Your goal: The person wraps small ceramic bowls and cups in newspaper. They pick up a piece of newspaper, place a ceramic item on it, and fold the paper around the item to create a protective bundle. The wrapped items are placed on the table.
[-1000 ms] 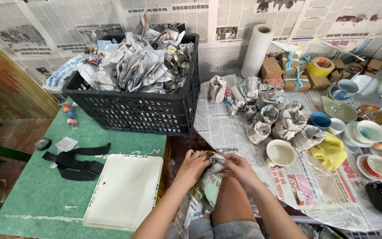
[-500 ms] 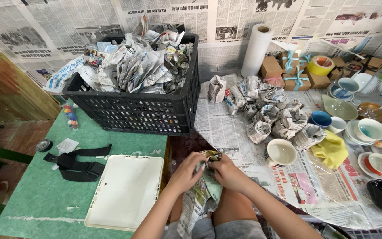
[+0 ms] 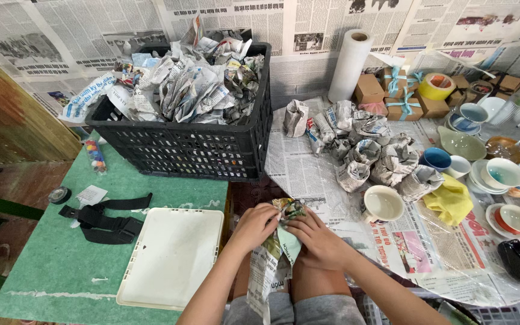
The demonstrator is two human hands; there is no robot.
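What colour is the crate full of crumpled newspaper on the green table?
The crate is black, with a lattice of small holes in its walls; the head view shows it clearly.

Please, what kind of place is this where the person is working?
Probably a small ceramics packing spot. Both hands, left hand and right hand, wrap a newspaper bundle. A black crate holds wrapped bundles, and bowls wait on the table.

Left hand [image 3: 255,227] and right hand [image 3: 314,238] meet, fingers curled closed.
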